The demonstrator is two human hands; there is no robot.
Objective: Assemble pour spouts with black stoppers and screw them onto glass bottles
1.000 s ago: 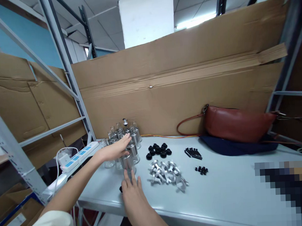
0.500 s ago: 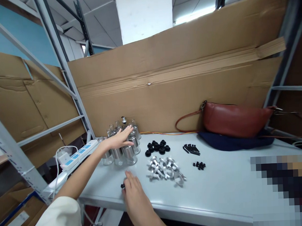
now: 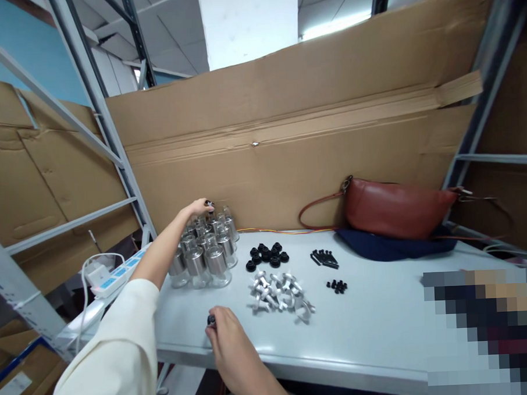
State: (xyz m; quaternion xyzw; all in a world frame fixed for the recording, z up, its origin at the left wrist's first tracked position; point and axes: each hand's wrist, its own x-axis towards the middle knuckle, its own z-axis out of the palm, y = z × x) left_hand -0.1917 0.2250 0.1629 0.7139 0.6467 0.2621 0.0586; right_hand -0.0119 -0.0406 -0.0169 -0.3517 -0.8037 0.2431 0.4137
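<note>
My left hand [image 3: 197, 208] reaches to the back of a group of clear glass bottles with metal bands [image 3: 195, 262]. Its fingers are closed around a silver-and-black bottle top [image 3: 209, 204] at the back of the group; the bottle below is partly hidden. Near the table's front edge, my right hand [image 3: 230, 338] pinches a small black cap-like part [image 3: 211, 320] between thumb and fingers. Shiny silver metal fittings [image 3: 279, 293] lie heaped to the right of that hand. Behind them sit black round caps [image 3: 266, 255].
Small black rods [image 3: 324, 259] and tiny black pieces [image 3: 337, 286] lie on the grey table [image 3: 373, 321]. A brown leather bag [image 3: 395, 206] rests on dark blue cloth [image 3: 379, 246]. A white power strip [image 3: 118, 276] runs along the left edge. Cardboard [image 3: 288, 173] stands behind.
My left hand has moved back and up from above the bottles, closing on the silver-and-black top. My right hand has lifted slightly with the small black part, its fingers now curled. The view has shifted slightly.
</note>
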